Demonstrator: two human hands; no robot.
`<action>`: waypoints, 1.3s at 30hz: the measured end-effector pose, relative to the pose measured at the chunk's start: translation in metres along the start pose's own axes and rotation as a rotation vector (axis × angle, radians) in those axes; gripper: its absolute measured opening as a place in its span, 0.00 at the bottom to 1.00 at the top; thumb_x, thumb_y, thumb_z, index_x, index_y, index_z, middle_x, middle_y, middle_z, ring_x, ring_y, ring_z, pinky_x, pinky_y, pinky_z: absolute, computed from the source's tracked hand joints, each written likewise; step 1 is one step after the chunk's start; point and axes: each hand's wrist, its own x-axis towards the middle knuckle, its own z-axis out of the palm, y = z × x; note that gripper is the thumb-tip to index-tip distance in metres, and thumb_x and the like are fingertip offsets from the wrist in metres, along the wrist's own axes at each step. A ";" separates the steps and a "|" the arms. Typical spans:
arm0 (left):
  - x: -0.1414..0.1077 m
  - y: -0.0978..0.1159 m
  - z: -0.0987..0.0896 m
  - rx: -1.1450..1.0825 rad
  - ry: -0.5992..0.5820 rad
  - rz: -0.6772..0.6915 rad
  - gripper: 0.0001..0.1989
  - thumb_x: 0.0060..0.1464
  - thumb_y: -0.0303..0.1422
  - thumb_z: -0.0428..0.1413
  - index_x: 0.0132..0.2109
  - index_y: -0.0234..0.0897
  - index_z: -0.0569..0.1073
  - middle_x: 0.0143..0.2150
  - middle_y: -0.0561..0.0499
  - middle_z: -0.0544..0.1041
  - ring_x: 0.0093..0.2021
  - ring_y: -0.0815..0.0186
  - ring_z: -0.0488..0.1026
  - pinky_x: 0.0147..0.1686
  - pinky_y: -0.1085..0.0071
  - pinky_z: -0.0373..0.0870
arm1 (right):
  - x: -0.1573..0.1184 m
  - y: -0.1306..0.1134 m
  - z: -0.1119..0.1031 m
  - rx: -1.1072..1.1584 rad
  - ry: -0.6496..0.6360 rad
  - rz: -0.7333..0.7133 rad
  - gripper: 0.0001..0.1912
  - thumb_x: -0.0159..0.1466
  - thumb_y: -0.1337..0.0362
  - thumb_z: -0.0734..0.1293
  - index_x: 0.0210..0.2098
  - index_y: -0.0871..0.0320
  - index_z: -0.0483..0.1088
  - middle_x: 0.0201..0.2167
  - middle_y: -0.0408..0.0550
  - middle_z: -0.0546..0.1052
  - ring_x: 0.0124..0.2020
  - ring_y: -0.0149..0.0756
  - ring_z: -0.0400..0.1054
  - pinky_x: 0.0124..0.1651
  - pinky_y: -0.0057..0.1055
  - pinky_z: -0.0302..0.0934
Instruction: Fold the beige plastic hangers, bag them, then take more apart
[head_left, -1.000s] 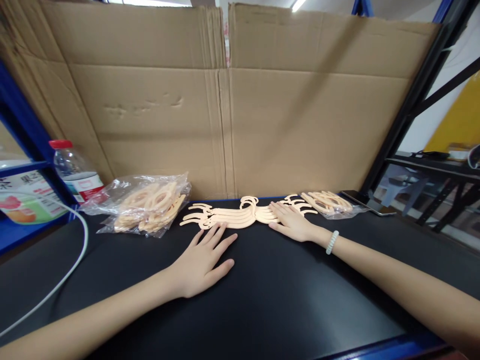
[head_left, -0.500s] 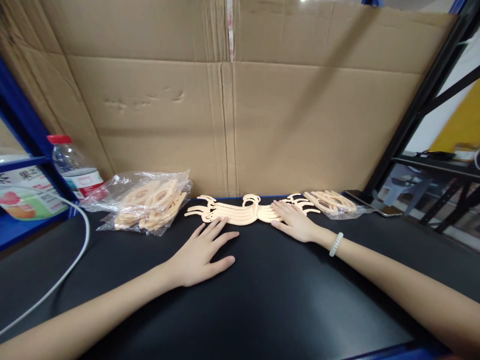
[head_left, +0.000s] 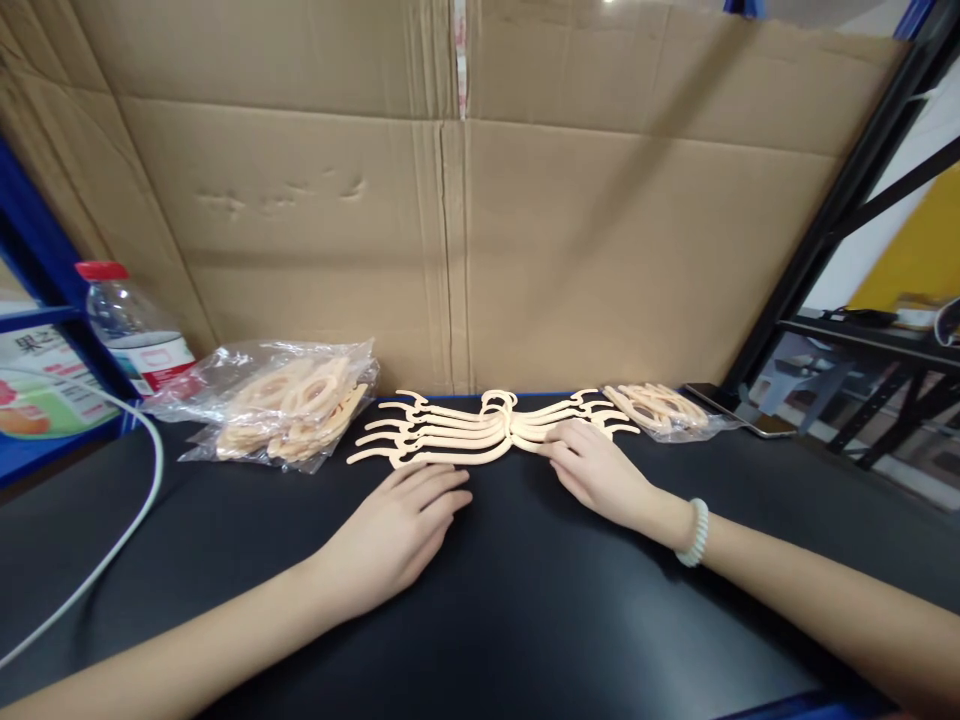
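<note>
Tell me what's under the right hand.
Beneath the right hand run right arms of the fanned beige hangers, with the black table below. Several arm ends show beyond it. The stretches it covers, and how firmly it touches them, can't be seen.

My right hand (head_left: pixel 600 478) touches fanned cream hangers (head_left: pixel 496 434), my left hand (head_left: pixel 397 535) at their near edge, on a black table (head_left: pixel 525 610) between plastic-bagged bundles (head_left: pixel 300 400).
</note>
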 end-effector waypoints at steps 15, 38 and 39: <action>-0.002 0.017 -0.001 -0.251 -0.072 -0.064 0.19 0.62 0.26 0.46 0.57 0.39 0.68 0.60 0.44 0.70 0.61 0.56 0.65 0.60 0.57 0.66 | -0.010 -0.007 -0.011 0.268 -0.108 -0.010 0.12 0.68 0.69 0.57 0.46 0.56 0.69 0.40 0.53 0.72 0.43 0.41 0.66 0.47 0.41 0.65; -0.002 0.021 -0.006 -0.266 -0.104 -0.057 0.18 0.61 0.26 0.46 0.57 0.38 0.67 0.61 0.43 0.68 0.62 0.55 0.62 0.61 0.56 0.63 | -0.011 -0.009 -0.009 0.275 -0.088 -0.003 0.12 0.68 0.70 0.57 0.46 0.56 0.69 0.40 0.53 0.72 0.43 0.41 0.67 0.47 0.40 0.66; -0.002 0.021 -0.005 -0.266 -0.103 -0.056 0.19 0.61 0.25 0.46 0.58 0.38 0.67 0.61 0.43 0.68 0.62 0.55 0.62 0.61 0.56 0.63 | -0.011 -0.009 -0.009 0.272 -0.088 -0.002 0.12 0.67 0.70 0.57 0.45 0.56 0.69 0.40 0.53 0.72 0.43 0.41 0.67 0.46 0.40 0.66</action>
